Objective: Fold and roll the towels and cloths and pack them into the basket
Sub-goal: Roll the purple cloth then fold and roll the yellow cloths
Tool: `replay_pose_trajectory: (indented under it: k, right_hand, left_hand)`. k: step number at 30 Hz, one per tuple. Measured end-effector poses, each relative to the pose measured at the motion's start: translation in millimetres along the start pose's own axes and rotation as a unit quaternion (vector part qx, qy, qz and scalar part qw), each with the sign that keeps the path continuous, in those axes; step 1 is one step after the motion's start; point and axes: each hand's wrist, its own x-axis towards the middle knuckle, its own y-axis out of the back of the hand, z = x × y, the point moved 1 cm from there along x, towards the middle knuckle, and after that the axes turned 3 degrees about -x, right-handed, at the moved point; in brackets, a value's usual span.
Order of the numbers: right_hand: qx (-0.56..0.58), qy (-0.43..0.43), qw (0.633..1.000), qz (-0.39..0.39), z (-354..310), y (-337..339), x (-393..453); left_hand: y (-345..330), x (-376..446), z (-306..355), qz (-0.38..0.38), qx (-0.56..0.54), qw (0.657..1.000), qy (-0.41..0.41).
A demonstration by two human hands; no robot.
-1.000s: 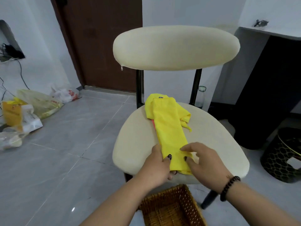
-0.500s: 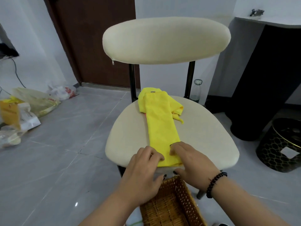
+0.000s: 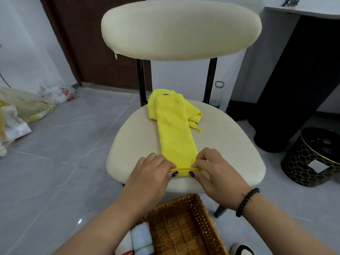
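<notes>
A yellow cloth (image 3: 174, 129) lies folded into a long strip on the cream chair seat (image 3: 230, 144), its far end bunched near the backrest. My left hand (image 3: 152, 173) and my right hand (image 3: 215, 168) pinch the strip's near end, which is turned up into a thin first roll at the seat's front edge. Below the seat stands a wicker basket (image 3: 204, 216). In its left side lie two rolled towels, a pale blue one (image 3: 141, 240) and a white one (image 3: 126, 245).
The chair's backrest (image 3: 180, 28) rises behind the cloth. Plastic bags (image 3: 27, 107) lie on the grey tiled floor at left. A black and gold stool (image 3: 312, 159) and a dark cabinet (image 3: 303, 80) stand at right. A bottle (image 3: 218, 94) is behind the chair.
Both hands have shifted to the strip's near end and turned it over into a thin roll. The view has tilted down, showing more of the basket and the rolled towels.
</notes>
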Motion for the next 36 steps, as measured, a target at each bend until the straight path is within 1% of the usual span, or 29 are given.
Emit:
replay_pose_trajectory:
  k: [4,7,9,11,15,19,22,26,28,31,36]
  right_hand:
    - [0.035,-0.023,0.999,-0.029,3,-2,4]
    - [0.041,-0.036,0.998,-0.031,0,-2,7]
    - [0.025,-0.047,0.998,-0.03,-1,-4,9]
    - [0.006,-0.045,0.999,-0.009,-5,-4,10]
    - [-0.033,-0.007,0.998,0.051,-7,-6,14]
    - [-0.093,0.038,0.994,0.042,-9,-5,13]
    - [-0.07,0.022,0.997,0.009,-9,-2,9]
    - [-0.046,0.004,0.998,-0.03,-4,-3,5]
    - [-0.03,-0.009,0.999,-0.029,-3,-5,5]
    - [-0.018,-0.033,0.999,-0.008,-5,-5,8]
    - [-0.018,-0.053,0.998,-0.022,-9,-5,5]
  left_hand:
    - [4,6,2,-0.006,-0.109,0.99,0.089]
    - [3,7,0,0.0,-0.152,0.981,0.122]
    - [1,7,-2,0.003,-0.137,0.984,0.11]
    - [1,8,-3,0.011,-0.097,0.992,0.084]
    - [6,11,-2,0.041,-0.014,0.999,0.017]
    - [5,8,0,0.036,0.036,0.998,-0.043]
    - [8,5,0,0.024,0.04,0.998,-0.052]
    - [10,-1,-2,-0.019,0.016,1.0,-0.019]
    - [10,-2,-4,-0.027,0.017,0.999,-0.006]
    - [9,-1,-4,-0.024,-0.007,0.999,0.025]
    - [8,1,1,-0.033,-0.05,0.992,0.111]
